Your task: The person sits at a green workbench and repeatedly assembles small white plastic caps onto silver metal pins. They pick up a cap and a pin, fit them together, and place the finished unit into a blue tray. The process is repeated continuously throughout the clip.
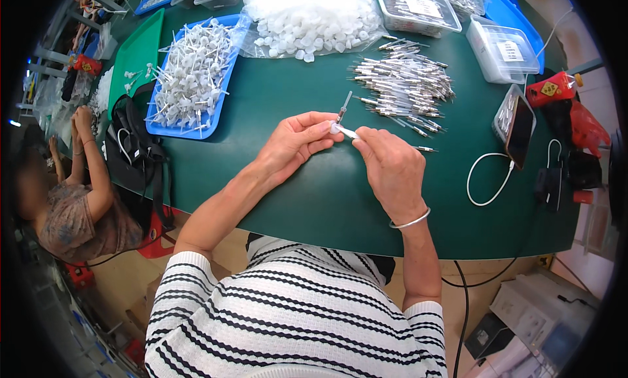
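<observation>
Slim metal-tipped pin (344, 108) and white cap (337, 127), pinched between our hands above the green table (294, 201).
Our left hand (293, 144) and right hand (390, 169) close fingertips on them; blue tray (222, 93) holds white assembled pieces.

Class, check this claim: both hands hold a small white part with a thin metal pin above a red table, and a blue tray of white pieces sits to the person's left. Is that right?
Not quite: the head view shows the table is dark green, not red. The left hand and right hand do hold the small white part, and the blue tray sits left.
</observation>
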{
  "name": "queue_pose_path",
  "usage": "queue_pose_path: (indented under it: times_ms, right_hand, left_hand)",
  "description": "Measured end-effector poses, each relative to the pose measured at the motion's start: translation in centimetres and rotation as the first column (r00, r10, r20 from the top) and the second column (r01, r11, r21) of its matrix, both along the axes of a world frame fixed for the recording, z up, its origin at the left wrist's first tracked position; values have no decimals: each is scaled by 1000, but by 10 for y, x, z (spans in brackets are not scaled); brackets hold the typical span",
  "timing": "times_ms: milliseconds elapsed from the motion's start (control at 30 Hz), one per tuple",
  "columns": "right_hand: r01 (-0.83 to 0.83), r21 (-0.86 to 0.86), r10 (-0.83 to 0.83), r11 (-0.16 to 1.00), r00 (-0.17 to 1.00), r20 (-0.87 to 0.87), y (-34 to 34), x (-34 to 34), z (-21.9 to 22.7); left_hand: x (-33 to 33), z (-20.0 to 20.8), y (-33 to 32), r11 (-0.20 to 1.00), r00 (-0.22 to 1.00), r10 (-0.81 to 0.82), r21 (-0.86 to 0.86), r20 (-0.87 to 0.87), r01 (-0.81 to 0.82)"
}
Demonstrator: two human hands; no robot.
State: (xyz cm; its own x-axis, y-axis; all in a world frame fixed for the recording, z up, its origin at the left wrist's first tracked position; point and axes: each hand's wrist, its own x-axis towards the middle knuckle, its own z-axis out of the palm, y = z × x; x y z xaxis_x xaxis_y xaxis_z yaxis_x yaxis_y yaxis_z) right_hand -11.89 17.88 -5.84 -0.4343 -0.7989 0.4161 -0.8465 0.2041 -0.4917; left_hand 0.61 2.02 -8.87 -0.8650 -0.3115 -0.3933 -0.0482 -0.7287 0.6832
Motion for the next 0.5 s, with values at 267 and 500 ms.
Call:
queue_pose_path:
  times_ms: [267, 500]
  right_hand:
    - [-15, -11, 15, 1000, 999, 35, 1, -1, -1]
    - [-5, -14, 5, 1000, 999, 40, 2, -1, 0]
  left_hand:
    - [1, -1, -1, 1000, 1000, -3, 13, -4, 3]
    - [1, -1, -1, 1000, 1000, -6, 14, -5, 6]
